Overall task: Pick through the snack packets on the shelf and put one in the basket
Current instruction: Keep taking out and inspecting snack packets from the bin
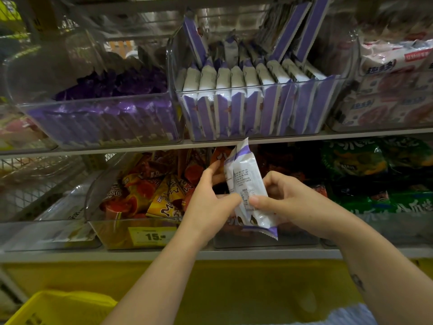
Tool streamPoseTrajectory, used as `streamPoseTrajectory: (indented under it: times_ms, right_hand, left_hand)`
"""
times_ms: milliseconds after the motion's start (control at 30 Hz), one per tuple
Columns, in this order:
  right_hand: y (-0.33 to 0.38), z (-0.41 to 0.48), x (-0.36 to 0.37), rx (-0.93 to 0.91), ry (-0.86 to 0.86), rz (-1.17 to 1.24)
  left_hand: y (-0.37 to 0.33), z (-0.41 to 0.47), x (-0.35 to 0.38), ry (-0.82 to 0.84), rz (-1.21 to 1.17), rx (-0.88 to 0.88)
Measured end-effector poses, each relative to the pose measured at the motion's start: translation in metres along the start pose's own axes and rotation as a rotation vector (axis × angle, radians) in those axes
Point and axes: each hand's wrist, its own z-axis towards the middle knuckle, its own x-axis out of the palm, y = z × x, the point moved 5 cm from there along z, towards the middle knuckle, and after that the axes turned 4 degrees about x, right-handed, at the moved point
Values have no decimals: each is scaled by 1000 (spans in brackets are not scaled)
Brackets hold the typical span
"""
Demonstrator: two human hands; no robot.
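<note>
A white and purple snack packet is held upright in front of the lower shelf, its printed back facing me. My left hand pinches its left edge with thumb and fingers. My right hand grips its right side, thumb on the print. Directly above, a clear bin on the upper shelf holds several matching white and purple packets standing in rows. The yellow basket sits at the bottom left, below both arms.
A clear bin of dark purple packets stands left of the white ones. Orange and yellow cone snacks fill a lower bin with a yellow price tag. Green bags lie lower right, pink-white packs upper right.
</note>
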Motion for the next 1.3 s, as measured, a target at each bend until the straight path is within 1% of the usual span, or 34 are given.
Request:
streamPoseTrajectory:
  times_ms: [67, 167, 233, 300, 367, 433, 533, 567, 633, 700, 767, 867, 933, 1033, 1133, 1167, 1233, 1300]
  right_hand:
    - [1, -1, 0, 2, 9, -13]
    - [3, -3, 0, 11, 28, -18]
    - [4, -3, 0, 28, 58, 12]
    - [5, -5, 0, 61, 93, 100]
    - [8, -10, 0, 72, 111, 163]
    - [14, -16, -2, 78, 120, 216]
    - [31, -31, -5, 74, 177, 301]
    - [39, -36, -7, 58, 205, 319]
    - [58, -47, -10, 22, 262, 344]
    - [78, -53, -14, -14, 299, 361]
    - [96, -55, -19, -59, 248, 366]
    - [116, -44, -34, -154, -56, 375]
    - [132, -35, -39, -248, -194, 258]
    - [159, -22, -38, -399, -224, 19]
    - [183, -1, -38, -489, -272, -408]
    - [190, 8, -39, -519, -308, -502]
    - [205, 26, -46, -572, -376, -537]
    - [214, 44, -51, -623, -379, -503]
  left_hand:
    - [3, 2, -3, -27, -84, -39]
    - [5, 1, -4, -19, -173, -77]
    - [4, 0, -4, -12, -175, -86]
    - [-1, -2, -3, 21, -98, -89]
    - [-9, -5, -4, 107, 29, -77]
    - [-20, -13, -7, 253, 108, -93]
    - [-43, -33, -9, 492, 66, -144]
    - [-53, -39, -10, 536, 42, -136]
    - [-73, -46, -12, 570, 51, -79]
    - [-94, -47, -16, 545, 100, -4]
    - [-115, -43, -21, 481, 132, 59]
    - [-149, -33, -26, 281, 137, 156]
    - [-169, -23, -30, 116, 206, 267]
    - [-196, -5, -36, -63, 277, 439]
    - [-221, 14, -45, -185, 270, 546]
    - [-227, 21, -48, -206, 289, 567]
    - [-236, 38, -51, -216, 350, 577]
    - [-242, 57, -53, -191, 414, 571]
